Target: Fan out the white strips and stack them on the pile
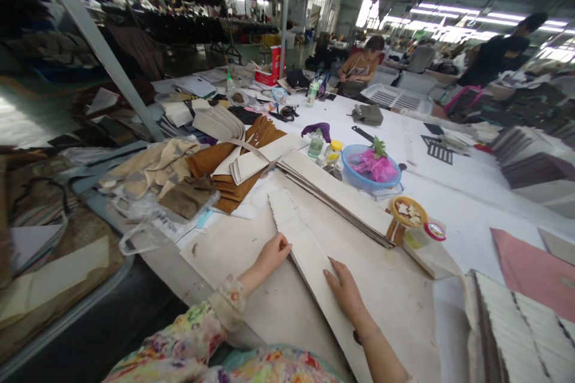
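Observation:
A long off-white strip stack (309, 251) lies slantwise on the worktable in front of me, its layers fanned in small steps at the far end. At its left edge is my left hand (271, 256), fingers curled and thumb against forefinger, pinching the edge. My right hand (348, 293) rests on the right side of the stack, fingers stretched forward and thumb apart. Beyond it lies a second pile of long off-white strips (336, 191). Scissors (268, 166) lie by a smaller set of pale strips (251, 166) on brown pieces (233, 191).
A blue basin (350, 176) with a pink bag stands behind the strips. Nearby are jars (333, 152) and a yellow bowl (408, 210) of small pale pieces. Fabric scraps (148, 170) heap up at left, stacked panels (516, 323) at right. A person (362, 66) sits at the far side.

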`<move>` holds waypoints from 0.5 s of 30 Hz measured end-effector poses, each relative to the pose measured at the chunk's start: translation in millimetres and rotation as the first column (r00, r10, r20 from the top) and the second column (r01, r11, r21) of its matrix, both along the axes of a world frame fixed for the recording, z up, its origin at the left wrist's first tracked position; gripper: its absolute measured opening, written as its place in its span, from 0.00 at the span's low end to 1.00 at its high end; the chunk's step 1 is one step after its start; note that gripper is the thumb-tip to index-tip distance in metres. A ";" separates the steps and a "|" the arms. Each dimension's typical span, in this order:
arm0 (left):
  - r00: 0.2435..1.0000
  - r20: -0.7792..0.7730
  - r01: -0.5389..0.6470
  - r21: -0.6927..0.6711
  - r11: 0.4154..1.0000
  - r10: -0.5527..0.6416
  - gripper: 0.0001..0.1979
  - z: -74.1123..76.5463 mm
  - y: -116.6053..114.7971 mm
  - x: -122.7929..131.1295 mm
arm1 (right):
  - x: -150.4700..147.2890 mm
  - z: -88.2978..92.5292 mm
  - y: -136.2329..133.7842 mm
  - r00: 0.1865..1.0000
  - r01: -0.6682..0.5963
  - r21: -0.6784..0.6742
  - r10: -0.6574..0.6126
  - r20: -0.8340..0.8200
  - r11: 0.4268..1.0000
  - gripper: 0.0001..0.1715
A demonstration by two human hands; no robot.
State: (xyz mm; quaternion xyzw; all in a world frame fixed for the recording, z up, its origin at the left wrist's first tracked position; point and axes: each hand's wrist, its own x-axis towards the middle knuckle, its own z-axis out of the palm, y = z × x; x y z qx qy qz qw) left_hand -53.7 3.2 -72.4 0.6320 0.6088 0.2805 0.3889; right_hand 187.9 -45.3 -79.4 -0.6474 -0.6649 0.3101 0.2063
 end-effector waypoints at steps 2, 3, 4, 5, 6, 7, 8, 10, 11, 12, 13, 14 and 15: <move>0.998 0.050 -0.013 -0.189 0.982 0.023 0.14 -6.8 -16.1 10.0 | 0.4 -1.1 0.3 1.000 -0.003 0.000 0.003 0.005 1.000 0.29; 0.996 0.084 0.018 -0.287 0.958 0.007 0.17 -9.7 -20.9 14.0 | 0.5 -1.3 0.5 1.000 -0.006 -0.004 0.006 0.010 1.000 0.30; 0.993 0.117 0.057 -0.368 0.928 -0.015 0.19 -12.1 -23.7 17.6 | 0.7 -1.3 0.6 1.000 -0.011 -0.009 0.011 0.013 1.000 0.30; 0.990 0.141 0.089 -0.424 0.901 -0.032 0.21 -14.0 -24.7 20.7 | 0.9 -1.1 0.6 1.000 -0.016 -0.014 0.017 0.017 1.000 0.30; 0.988 0.148 0.105 -0.456 0.884 -0.042 0.22 -15.4 -24.4 23.5 | 1.1 -0.7 0.5 1.000 -0.023 -0.017 0.024 0.020 1.000 0.30; 0.989 0.140 0.111 -0.476 0.873 -0.050 0.23 -16.5 -23.1 25.8 | 1.4 -0.1 0.2 0.999 -0.031 -0.020 0.031 0.023 0.999 0.30; 0.990 0.126 0.116 -0.491 0.864 -0.061 0.24 -17.2 -21.4 27.8 | 1.6 0.6 -0.3 0.999 -0.039 -0.024 0.040 0.024 0.999 0.30; 0.991 0.099 0.125 -0.521 0.845 -0.086 0.24 -18.4 -18.1 30.4 | 1.7 2.3 -1.6 0.998 -0.058 -0.035 0.059 0.027 0.998 0.31; 0.991 0.094 0.131 -0.535 0.835 -0.095 0.24 -19.0 -16.8 31.1 | 1.5 3.1 -2.3 0.997 -0.065 -0.040 0.067 0.032 0.997 0.31; 0.990 0.094 0.136 -0.548 0.825 -0.101 0.23 -19.6 -16.0 31.5 | 1.1 3.8 -3.0 0.997 -0.070 -0.044 0.071 0.040 0.997 0.32; 0.990 0.097 0.140 -0.559 0.817 -0.103 0.23 -20.3 -15.4 31.6 | 0.5 4.3 -3.6 0.996 -0.069 -0.045 0.071 0.050 0.997 0.32; 0.990 0.102 0.141 -0.568 0.811 -0.101 0.22 -20.8 -14.8 31.4 | -0.1 4.6 -4.0 0.996 -0.064 -0.046 0.067 0.060 0.997 0.32; 0.990 0.107 0.141 -0.575 0.806 -0.097 0.22 -21.1 -14.3 31.1 | -0.6 4.7 -4.1 0.996 -0.058 -0.048 0.061 0.063 0.997 0.32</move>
